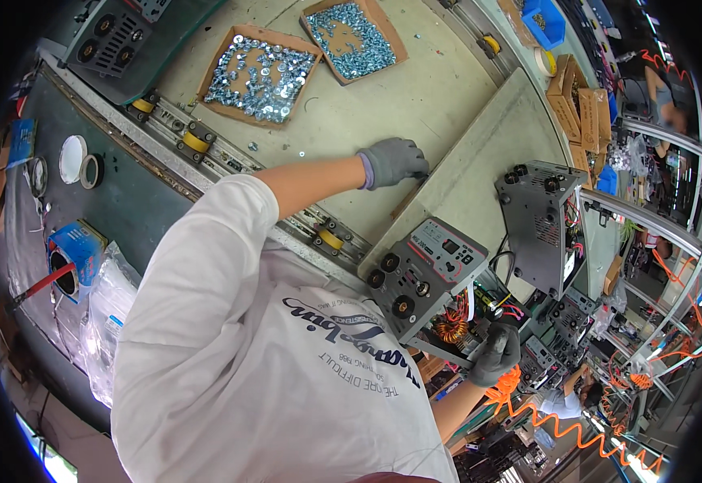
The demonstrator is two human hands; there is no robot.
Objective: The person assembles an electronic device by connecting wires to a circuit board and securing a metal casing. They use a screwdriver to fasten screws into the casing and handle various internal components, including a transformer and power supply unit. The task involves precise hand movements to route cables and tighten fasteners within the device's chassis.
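My left hand [397,163], in a grey glove, reaches over the pale worktop beside a raised board edge. Its fingers are curled, and a small dark bit shows at the fingertips; I cannot make out what it is. My right hand [496,355], in a darker glove, is closed at the open side of a grey machine housing [423,278] with knobs and a control panel. What it grips is hidden. Inside the housing are a copper-wound coil [451,328], a green circuit board [489,299] and wires. Bunched orange coiled hose [505,386] hangs right below that hand.
Two shallow cardboard trays hold silvery screws [258,78] and smaller bluish screws [352,42]. A second grey housing [540,225] stands to the right. A rail with yellow rollers [196,142] runs along the bench. Blue bins [544,22] and cartons [588,119] line the far side.
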